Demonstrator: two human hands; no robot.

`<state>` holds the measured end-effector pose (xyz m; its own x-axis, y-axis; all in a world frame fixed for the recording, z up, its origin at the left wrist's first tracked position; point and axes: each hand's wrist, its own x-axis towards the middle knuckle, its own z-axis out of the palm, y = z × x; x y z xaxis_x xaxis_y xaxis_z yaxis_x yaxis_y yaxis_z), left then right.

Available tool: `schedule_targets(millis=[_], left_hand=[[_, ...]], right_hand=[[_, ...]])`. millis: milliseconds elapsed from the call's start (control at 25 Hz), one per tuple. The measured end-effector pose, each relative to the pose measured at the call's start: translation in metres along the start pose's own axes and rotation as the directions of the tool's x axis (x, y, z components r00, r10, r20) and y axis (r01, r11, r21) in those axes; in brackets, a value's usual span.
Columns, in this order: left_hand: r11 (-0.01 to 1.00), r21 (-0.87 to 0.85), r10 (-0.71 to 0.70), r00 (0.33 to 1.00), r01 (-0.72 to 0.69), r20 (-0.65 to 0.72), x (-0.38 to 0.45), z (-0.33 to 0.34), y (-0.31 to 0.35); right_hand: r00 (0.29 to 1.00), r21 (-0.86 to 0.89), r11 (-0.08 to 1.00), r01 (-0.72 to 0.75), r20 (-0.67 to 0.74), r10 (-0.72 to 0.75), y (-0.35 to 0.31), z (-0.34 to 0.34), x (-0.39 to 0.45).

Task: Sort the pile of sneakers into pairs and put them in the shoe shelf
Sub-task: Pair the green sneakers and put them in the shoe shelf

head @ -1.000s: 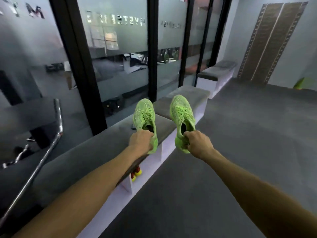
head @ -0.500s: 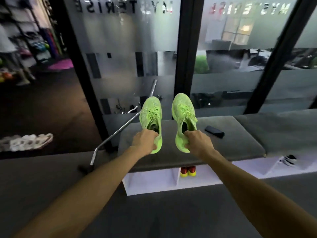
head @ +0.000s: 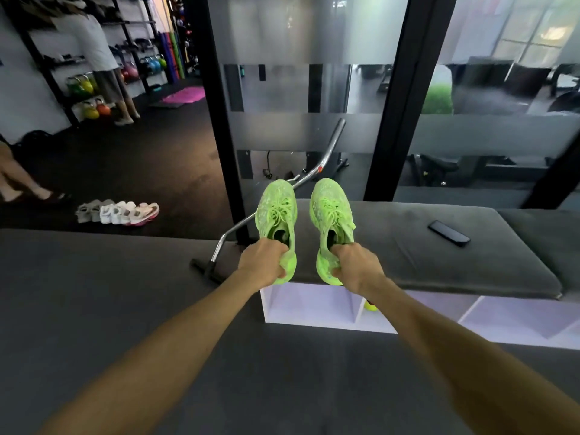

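Note:
Two neon green sneakers hang toes-forward in front of me, side by side. My left hand point(head: 263, 262) grips the heel of the left green sneaker point(head: 277, 211). My right hand point(head: 356, 266) grips the heel of the right green sneaker point(head: 331, 208). Below them stands the white shoe shelf point(head: 314, 309), a low row of open compartments under a grey cushioned bench top point(head: 439, 265). A yellow shoe point(head: 371, 306) peeks out of one compartment, mostly hidden by my right forearm.
A black phone point(head: 448, 233) lies on the bench top. A chrome bar point(head: 260, 211) leans by the glass wall with black frames point(head: 405, 98). Several pale sneakers point(head: 119, 211) sit in a row on the dark floor at left. A person point(head: 100, 58) stands by kettlebell racks.
My view has swung left along the bench, bringing the gym floor and the row of pale sneakers into sight. Both hands keep holding the green sneakers out front, now over the shelf's left end.

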<state>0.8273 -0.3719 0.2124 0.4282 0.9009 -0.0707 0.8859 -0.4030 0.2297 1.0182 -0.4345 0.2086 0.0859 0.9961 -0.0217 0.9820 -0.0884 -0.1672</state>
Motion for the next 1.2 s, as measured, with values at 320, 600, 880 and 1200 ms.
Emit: schedule_targets(millis=[320,600,880,1200], left_hand=[[0.998,-0.027,-0.059,0.995,0.061,0.076,-0.017,0.154,-0.047],[0.995,-0.056,-0.075,0.978,0.088,0.193,0.017,0.33,-0.082],[0.991,-0.053,-0.111,0.968,0.125,0.226,0.075,0.476,-0.122],[0.994,-0.042,-0.097,0.984,0.105,0.146,0.197,0.574,-0.169]], right_hand=[[0.992,-0.009,1.0,0.018,0.121,-0.017,0.004,0.167,-0.022],[0.973,-0.008,1.0,0.026,0.231,-0.024,0.035,0.345,-0.006],[0.966,0.01,1.0,0.016,0.26,-0.018,0.065,0.493,0.052],[0.988,0.022,1.0,-0.022,0.154,0.018,0.101,0.596,0.174]])
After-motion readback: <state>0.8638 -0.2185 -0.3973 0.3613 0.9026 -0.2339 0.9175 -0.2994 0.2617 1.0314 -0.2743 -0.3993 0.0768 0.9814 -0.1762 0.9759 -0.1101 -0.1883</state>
